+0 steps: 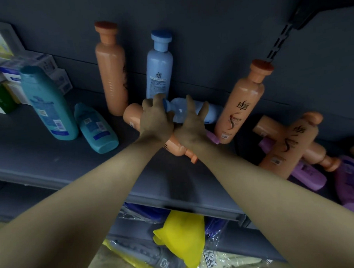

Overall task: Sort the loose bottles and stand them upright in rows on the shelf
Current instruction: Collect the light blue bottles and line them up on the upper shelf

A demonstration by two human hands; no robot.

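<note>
Both hands are on the lying blue bottle [211, 114], which sits on its side mid-shelf, right up against a lying orange bottle [131, 115]. The left hand [155, 120] has its grip curled round the blue cap end. The right hand [192, 131] is splayed, fingers apart, just resting on the body. My guess is one end gets held and the other steadied, because these are smooth, rounded plastic and they roll. Grabbing the neck makes sense too, since it's the narrow bit under a wide flat cap.

Against the back wall of the shelf [72, 172], an upright orange bottle [110, 72] and an upright blue bottle [159, 69] stand side by side, so that's probably the row being built, sorted by colour. Another orange one [239, 104] stands further right, looking a bit tilted. Far right there's a heap of orange bottles [288, 145] and squat purple bottles [350, 183], all glossy. On the left are a tall teal bottle [47, 103] and a small teal one [97, 131] on its side.
</note>
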